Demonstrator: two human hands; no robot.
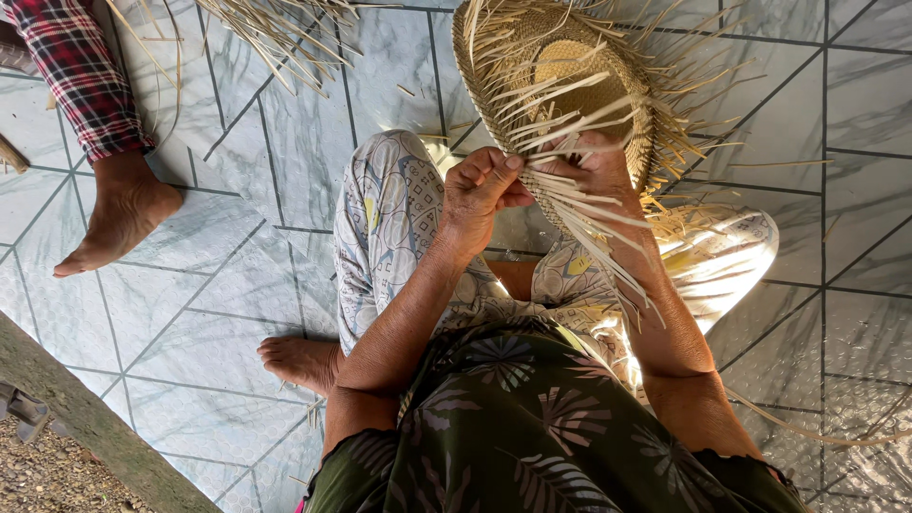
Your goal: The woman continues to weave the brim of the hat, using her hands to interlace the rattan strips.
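A half-woven straw hat (570,85) rests on my knees, its rim bristling with loose straw strips (589,228). My left hand (480,190) pinches a few of those strips at the hat's near edge, fingers closed on them. My right hand (594,166) grips the rim right beside it, partly hidden under the hanging strips. I sit cross-legged in patterned trousers (389,218) and a dark leaf-print top.
Another person's bare foot (119,214) and plaid trouser leg (81,71) stand at the left on the pale tiled floor (237,266). A bundle of loose straw (275,28) lies at the top. A concrete ledge (85,418) and gravel run along the lower left.
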